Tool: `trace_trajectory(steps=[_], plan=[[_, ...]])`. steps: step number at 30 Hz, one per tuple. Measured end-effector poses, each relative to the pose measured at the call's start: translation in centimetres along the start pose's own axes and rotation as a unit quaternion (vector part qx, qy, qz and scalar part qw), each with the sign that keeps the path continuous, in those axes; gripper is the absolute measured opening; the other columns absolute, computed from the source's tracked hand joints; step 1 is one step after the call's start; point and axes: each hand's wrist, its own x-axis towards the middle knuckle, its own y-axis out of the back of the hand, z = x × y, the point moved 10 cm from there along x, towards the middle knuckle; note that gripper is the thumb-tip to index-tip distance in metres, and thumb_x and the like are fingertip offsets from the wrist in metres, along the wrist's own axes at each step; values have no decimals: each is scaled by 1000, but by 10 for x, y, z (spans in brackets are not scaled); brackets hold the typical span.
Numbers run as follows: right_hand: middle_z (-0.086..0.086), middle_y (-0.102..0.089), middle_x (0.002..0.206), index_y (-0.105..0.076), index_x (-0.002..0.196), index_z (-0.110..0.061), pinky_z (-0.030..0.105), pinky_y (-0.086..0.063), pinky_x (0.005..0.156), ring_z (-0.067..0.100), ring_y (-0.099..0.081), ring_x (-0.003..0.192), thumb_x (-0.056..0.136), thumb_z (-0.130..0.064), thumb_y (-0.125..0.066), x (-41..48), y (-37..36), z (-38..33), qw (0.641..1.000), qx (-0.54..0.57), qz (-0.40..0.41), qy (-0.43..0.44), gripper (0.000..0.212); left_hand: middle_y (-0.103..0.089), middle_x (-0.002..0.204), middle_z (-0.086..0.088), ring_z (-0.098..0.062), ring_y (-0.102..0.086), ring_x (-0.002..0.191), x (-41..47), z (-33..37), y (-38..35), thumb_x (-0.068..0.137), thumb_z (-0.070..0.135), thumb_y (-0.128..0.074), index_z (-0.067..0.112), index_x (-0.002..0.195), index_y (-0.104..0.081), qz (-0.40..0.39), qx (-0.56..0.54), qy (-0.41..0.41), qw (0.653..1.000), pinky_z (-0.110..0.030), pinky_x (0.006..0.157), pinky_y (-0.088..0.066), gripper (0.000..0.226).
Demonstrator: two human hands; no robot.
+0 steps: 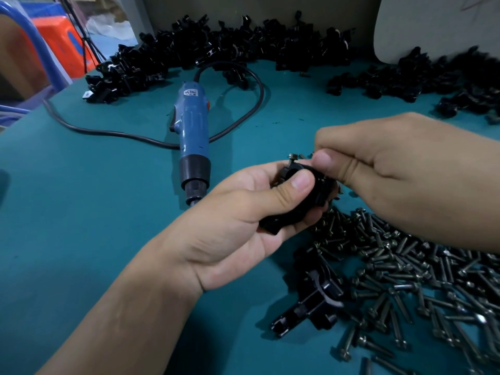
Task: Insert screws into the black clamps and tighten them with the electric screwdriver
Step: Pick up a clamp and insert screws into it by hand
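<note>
My left hand (238, 223) grips a black clamp (303, 201), thumb pressed on its top. One screw (292, 157) stands in the clamp's upper end, its head sticking out. My right hand (392, 169) is pinched at the clamp's top right, fingertips closed on something small that I cannot make out. The blue electric screwdriver (192, 131) lies on the teal table, tip toward me, left of my hands. A heap of dark screws (411, 288) spreads at the lower right, under my right wrist. Another black clamp (311, 301) lies at the heap's left edge.
A long pile of black clamps (216, 47) runs along the table's back, with a second pile (433, 79) at the right rear. The screwdriver's black cable (113, 132) loops across the teal table (81, 212). Blue and orange crates (54, 39) stand beyond the left edge.
</note>
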Motion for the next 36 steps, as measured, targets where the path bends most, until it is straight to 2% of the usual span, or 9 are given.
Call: trace_trajectory(steps=[3, 6, 10, 14, 19, 24, 28, 32, 36], plan=[[-34, -58, 70, -53, 76, -33, 9, -39, 59, -8, -54, 69, 89, -59, -26, 0, -1, 0, 1000, 1, 5, -9, 40, -70, 102, -2, -9, -67, 96, 0, 2, -2, 97, 12, -54, 2, 122, -62, -7, 22, -10, 1000, -21, 91, -56, 28], [-38, -56, 66, -58, 79, -35, 21, -30, 43, -12, -54, 67, 89, -62, -22, 0, -2, 1, 999, -30, 8, -29, 46, -70, 102, -1, -8, -68, 96, 0, 4, -1, 97, 11, -55, 1, 126, -60, -5, 32, -24, 999, -21, 91, -55, 32], [-16, -56, 50, -61, 84, -40, 27, -30, 43, 0, -54, 50, 87, -73, -20, -2, 1, 6, 998, -23, -2, -57, 53, -72, 102, 0, -7, -68, 97, 1, 2, -3, 97, 12, -56, 3, 122, -63, -10, 35, -22, 999, -20, 92, -55, 28], [-25, -61, 68, -54, 88, -36, 19, -31, 44, -5, -57, 65, 83, -72, -20, -6, 0, 6, 998, -20, -28, -44, 49, -72, 104, -2, -8, -68, 100, 1, -1, -1, 96, 12, -55, 4, 120, -66, -8, 22, -9, 1000, -21, 92, -55, 26], [-42, -55, 74, -53, 87, -45, 26, -27, 48, -12, -53, 74, 84, -65, -21, -3, 3, -4, 997, -56, -29, -37, 38, -70, 105, -5, -11, -67, 99, 1, 0, -1, 95, 12, -56, 1, 123, -63, 2, 29, -13, 999, -23, 93, -55, 31], [-49, -47, 68, -49, 84, -58, 30, -25, 49, -6, -53, 66, 84, -61, -18, -1, -2, -3, 994, -65, -23, -86, 31, -67, 109, -7, -10, -65, 99, 1, 9, -2, 97, 8, -61, -7, 133, -55, 22, 65, -62, 996, -22, 96, -53, 39], [-37, -51, 59, -56, 66, -20, 31, -26, 47, 13, -47, 49, 94, -54, -26, -2, -3, 10, 991, -50, 1, -127, 54, -65, 117, -13, -19, -61, 109, 2, 11, -2, 97, 6, -61, -4, 131, -56, 41, 92, -89, 991, -28, 106, -50, 36], [-36, -56, 70, -52, 83, -38, 32, -31, 51, -4, -54, 65, 85, -69, -18, -4, -4, 10, 995, -21, -24, -94, 46, -69, 111, -7, -10, -66, 100, 2, 9, -1, 90, 10, -59, -6, 134, -55, 44, 86, -72, 993, -22, 96, -53, 47], [-35, -57, 77, -49, 86, -39, 30, -31, 50, -6, -55, 70, 87, -63, -21, -3, -4, 5, 996, -27, -34, -72, 37, -65, 113, -10, -11, -64, 101, 2, 10, -1, 87, 14, -60, -6, 135, -56, 26, 68, -58, 996, -21, 93, -54, 52]])
